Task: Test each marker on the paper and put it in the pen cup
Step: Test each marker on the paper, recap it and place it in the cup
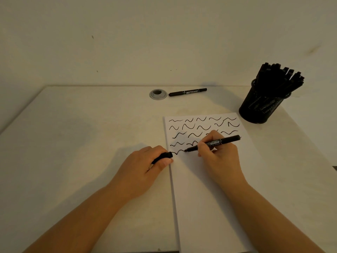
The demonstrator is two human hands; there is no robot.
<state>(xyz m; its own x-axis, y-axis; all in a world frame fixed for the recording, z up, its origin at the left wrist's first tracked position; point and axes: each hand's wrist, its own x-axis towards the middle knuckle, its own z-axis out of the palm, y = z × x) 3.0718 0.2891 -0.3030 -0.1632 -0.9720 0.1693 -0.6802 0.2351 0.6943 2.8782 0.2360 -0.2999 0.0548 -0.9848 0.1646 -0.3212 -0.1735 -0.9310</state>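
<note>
My right hand (219, 154) grips an uncapped black marker (226, 140), its tip touching the white paper (209, 198) at the end of a fresh squiggle. Several rows of black squiggles cover the top of the sheet. My left hand (144, 167) rests at the paper's left edge and is closed on the marker's black cap (163, 157). A black mesh pen cup (262, 106) stands at the back right, filled with several black markers. One more capped black marker (187, 92) lies on the table near the back edge.
A round metal grommet (158, 94) sits in the white table (73, 143) just left of the lying marker. A pale wall rises directly behind the table's far edge.
</note>
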